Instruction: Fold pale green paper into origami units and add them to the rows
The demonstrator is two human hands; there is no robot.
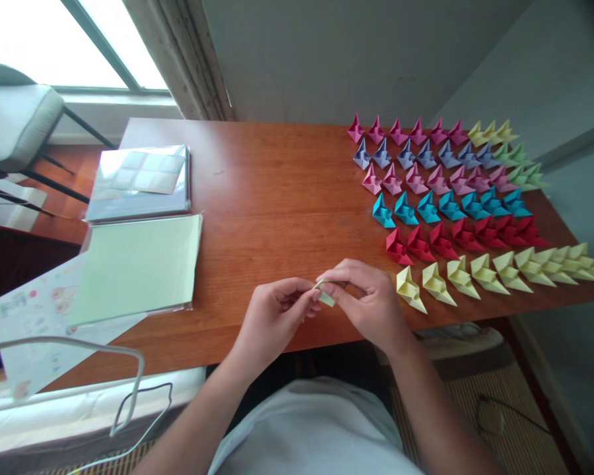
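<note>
While both hands meet over the near edge of the wooden table (277,204), in the head view, a small pale yellow-green piece of paper (327,299) sits between them, left of the nearest row of folded shapes. The left hand (274,313) pinches the paper's left side between thumb and index finger, its other fingers curled loosely. The right hand (369,297) has thumb and index finger closed on the paper's right side, so both grips are narrow, and the fingertips hide part of the folds.

On the right of the table stand rows of folded paper shapes. From far to near, they run magenta (418,132), lavender (426,156), pink (437,180), blue (451,206), red (466,235) and pale yellow (484,273). At the right ends of the three far rows are some yellow and green ones.

On the left, a pale green stack of sheets (141,267) lies just nearer than a wrapped pack (129,206) with a patterned sheet (148,171) on top. A printed sheet (39,330) lies partly beneath the green stack. Farther left, a chair (20,125) stands by the window.
</note>
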